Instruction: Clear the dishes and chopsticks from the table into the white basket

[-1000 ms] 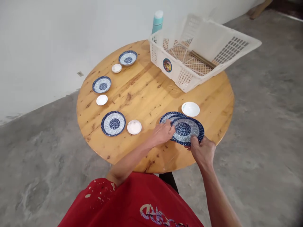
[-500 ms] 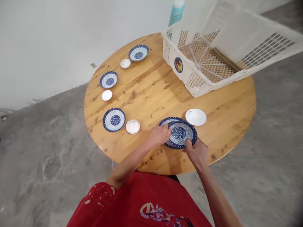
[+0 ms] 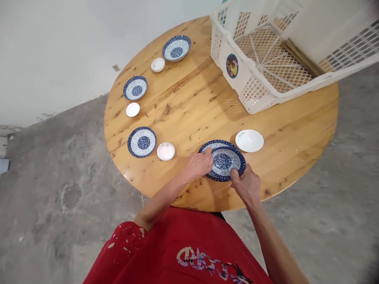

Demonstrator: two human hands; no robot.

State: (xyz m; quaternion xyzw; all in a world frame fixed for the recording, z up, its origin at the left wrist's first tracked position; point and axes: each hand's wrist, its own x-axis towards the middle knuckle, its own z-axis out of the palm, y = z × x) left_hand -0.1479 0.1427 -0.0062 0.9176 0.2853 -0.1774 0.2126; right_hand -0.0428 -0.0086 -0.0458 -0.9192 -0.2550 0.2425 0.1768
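In front of me two blue-and-white plates overlap near the table's front edge. My right hand (image 3: 247, 183) pinches the upper plate (image 3: 223, 161) at its lower right rim, thumb on top. My left hand (image 3: 201, 163) is closed at the left side of the pair, its fingers over the rims. Only the back and left rim of the lower plate (image 3: 211, 146) show; the upper plate covers the rest. A white bowl (image 3: 249, 141) stands just beyond them on the right. To the left lie a small white dish (image 3: 166, 151) and another blue-and-white plate (image 3: 142, 142).
A large white plastic basket (image 3: 260, 85) occupies the back right of the round wooden table (image 3: 189, 114). Along the far left edge stand a patterned plate (image 3: 135, 88) with a small dish (image 3: 133, 109), and a patterned bowl-like plate (image 3: 177, 48) with a small dish (image 3: 158, 64).
The camera view has shifted, so the basket appears higher and larger. Both hands stay on the overlapping plates, which have hardly moved relative to each other.
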